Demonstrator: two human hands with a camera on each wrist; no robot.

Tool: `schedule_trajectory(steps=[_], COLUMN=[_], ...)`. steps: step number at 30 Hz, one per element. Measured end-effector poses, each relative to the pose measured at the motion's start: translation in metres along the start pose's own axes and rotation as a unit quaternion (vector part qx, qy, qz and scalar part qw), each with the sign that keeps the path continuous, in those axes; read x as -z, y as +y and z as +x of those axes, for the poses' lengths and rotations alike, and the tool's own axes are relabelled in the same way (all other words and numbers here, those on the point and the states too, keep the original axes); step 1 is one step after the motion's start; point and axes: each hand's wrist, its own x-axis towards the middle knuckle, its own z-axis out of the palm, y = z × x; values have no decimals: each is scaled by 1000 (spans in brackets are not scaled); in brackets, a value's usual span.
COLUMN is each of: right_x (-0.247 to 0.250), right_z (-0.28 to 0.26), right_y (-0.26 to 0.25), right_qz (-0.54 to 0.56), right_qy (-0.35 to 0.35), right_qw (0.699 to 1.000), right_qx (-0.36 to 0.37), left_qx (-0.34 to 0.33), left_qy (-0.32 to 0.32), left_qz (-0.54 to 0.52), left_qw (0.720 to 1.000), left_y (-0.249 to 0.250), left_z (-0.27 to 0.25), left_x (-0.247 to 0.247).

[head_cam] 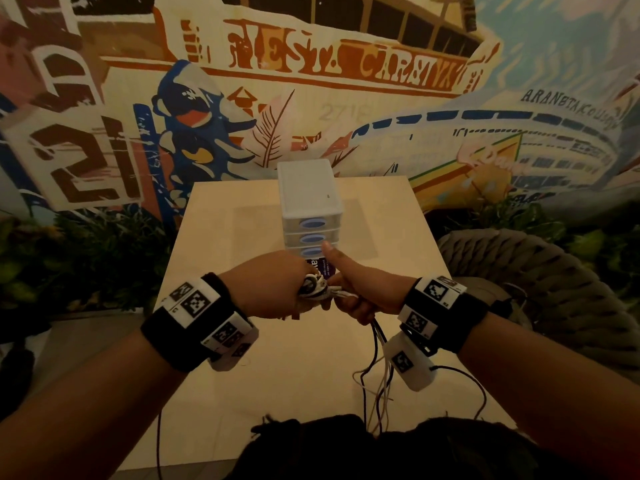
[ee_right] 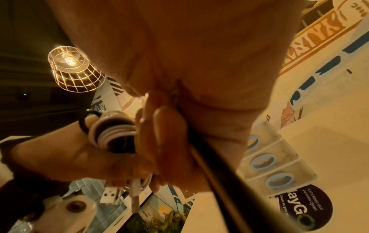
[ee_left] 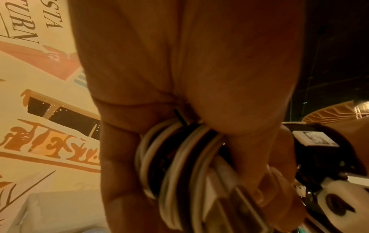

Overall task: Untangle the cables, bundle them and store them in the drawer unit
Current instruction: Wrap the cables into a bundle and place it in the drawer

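Fingers [ee_left: 127, 157] of the left hand [head_cam: 273, 289] curled tight round the coil of white and black cables [ee_left: 179, 165], thumb pinning the loops; fingers [ee_right: 159, 141] of the right hand [head_cam: 363, 292] clamped on the loose strands leaving that coil, thumb sticking up. Bundle held in the air over the pale wooden tabletop [head_cam: 242, 220], just in front of the small white three-drawer plastic unit [head_cam: 308, 192], all three drawers shut. Best bet here: keep the left grip firm so no loop springs free, feed slack evenly with the right, wind each turn beside the last. Loose black and pale tails [head_cam: 377, 368] dangling off the near table edge, apt to snag there. Plenty of bare table to the left; a round purple sticker [ee_right: 303, 206] at the unit's foot; woven grey chair [head_cam: 519, 258] close on the right, so swing wide that way with care
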Motion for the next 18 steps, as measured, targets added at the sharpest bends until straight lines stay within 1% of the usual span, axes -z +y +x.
schedule_trajectory(steps=[2,3,5,8,10,13,16,18], right_x=[-2,-4,-5,-2,-2,-5,-7,-8], right_z=[-1,-1,-1,-1,0,4,7,10], right_y=[-2,-3,-6,-10,-12,-16,-21,-20], right_qz=[-29,-46,-111,-239,-288,-315,-294,-279], right_qy=[-7,-5,6,0,-2,4,-33,-22], right_qw=[1000,999,994,971,958,949,954,958], right_qx=[4,3,-4,7,5,-13,-46,-54], left_qx=[9,18,32,38,48,54,51,45], left_qy=[-13,-8,-5,-10,-20,-31,-36,-24], left_qz=[21,31,58,153,170,203,213,216], left_qw=[1000,999,998,987,984,977,975,975], left_y=[-1,-1,0,7,10,11,14,15], left_z=[2,3,5,11,16,22,24,24], left_x=[-2,-3,-5,-8,-12,-17,-19,-21])
